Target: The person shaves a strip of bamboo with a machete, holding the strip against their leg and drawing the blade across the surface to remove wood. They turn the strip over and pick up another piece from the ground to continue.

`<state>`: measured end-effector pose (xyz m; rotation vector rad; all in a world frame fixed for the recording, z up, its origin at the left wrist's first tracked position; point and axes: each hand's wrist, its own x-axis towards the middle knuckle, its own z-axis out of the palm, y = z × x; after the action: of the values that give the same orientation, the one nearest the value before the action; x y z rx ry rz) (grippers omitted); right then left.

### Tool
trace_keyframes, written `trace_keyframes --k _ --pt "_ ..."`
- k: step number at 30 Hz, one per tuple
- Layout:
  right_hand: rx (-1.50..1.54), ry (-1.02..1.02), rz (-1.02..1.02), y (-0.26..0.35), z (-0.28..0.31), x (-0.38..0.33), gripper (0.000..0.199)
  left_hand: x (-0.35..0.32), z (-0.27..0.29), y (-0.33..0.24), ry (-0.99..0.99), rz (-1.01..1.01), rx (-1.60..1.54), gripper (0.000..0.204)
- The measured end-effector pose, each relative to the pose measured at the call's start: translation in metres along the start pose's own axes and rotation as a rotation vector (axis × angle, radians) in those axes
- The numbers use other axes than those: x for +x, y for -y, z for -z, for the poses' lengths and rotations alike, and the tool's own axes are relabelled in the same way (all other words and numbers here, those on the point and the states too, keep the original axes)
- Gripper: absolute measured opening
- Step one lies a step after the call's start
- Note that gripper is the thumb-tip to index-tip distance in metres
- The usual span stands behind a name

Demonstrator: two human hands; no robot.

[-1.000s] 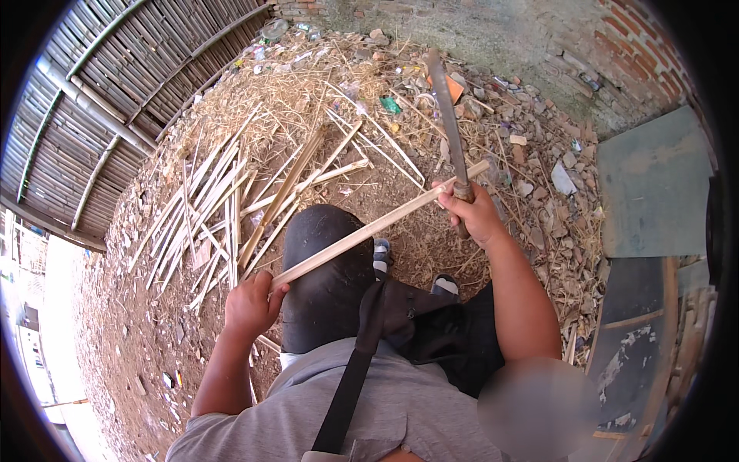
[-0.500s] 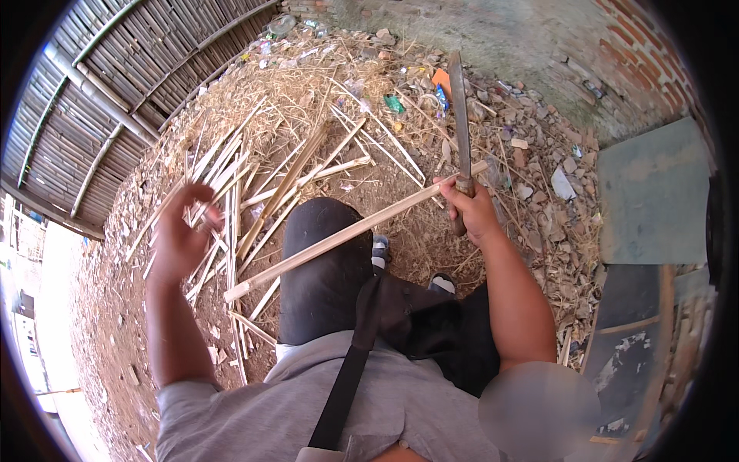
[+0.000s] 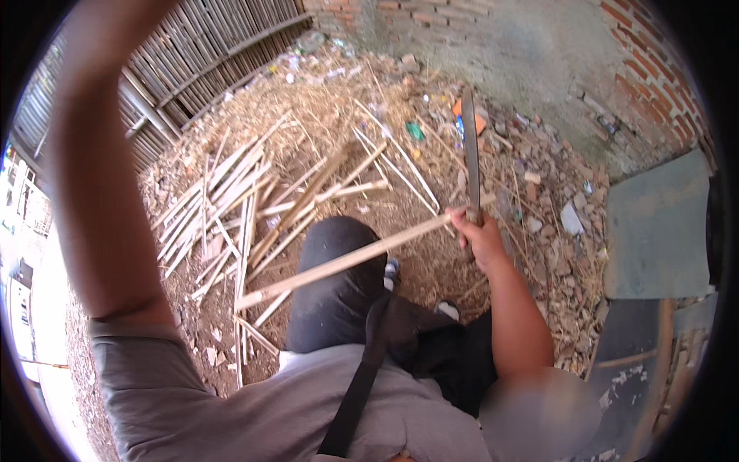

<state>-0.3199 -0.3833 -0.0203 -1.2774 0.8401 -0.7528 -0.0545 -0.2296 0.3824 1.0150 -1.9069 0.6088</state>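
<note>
Moved: since the earlier frame, left hand (image 3: 112, 35) has swung up, far left of the black-trousered knee (image 3: 335, 242).
Grip: right hand (image 3: 483, 239), right of the knee, clamps 1 machete (image 3: 472, 154) and 1 pale wooden strip (image 3: 346, 262).
Left fingers: blurred, cut off; I can't tell from here.
Strip axis: slants over the knee, near-left to far-right.
Nearer: right hand, touching; left well apart.

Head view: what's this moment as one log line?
right hand: holding long blade and wooden strip; strip: across knee; left arm: raised, blurred; loose strips: on ground
</note>
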Motion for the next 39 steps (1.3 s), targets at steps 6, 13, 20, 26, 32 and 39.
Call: trace_keyframes --k 6,13,20,26,32,39 --pt "0.015 0.060 0.051 0.000 -0.005 0.004 0.028 -0.081 -0.071 -0.037 0.093 0.147 -0.298 0.051" --pt "-0.065 0.110 -0.102 -0.015 0.017 0.018 0.030 -0.071 -0.130 -0.145 -0.012 0.104 -1.110 0.062" --pt "-0.071 0.121 0.019 0.003 -0.009 0.007 0.033 -0.057 -0.185 -0.182 -0.342 0.152 -1.179 0.053" --pt "-0.092 0.112 -0.010 -0.002 0.003 0.008 0.030 -0.039 -0.198 -0.187 -0.587 0.084 -1.133 0.053" --pt "-0.178 0.100 -0.002 0.011 -0.007 0.003 0.042 -0.038 -0.198 -0.183 -0.478 -0.020 -1.269 0.053" --pt "-0.180 0.121 -0.008 0.001 0.001 0.009 0.039 -0.046 -0.194 -0.172 -0.403 -0.046 -1.380 0.053"
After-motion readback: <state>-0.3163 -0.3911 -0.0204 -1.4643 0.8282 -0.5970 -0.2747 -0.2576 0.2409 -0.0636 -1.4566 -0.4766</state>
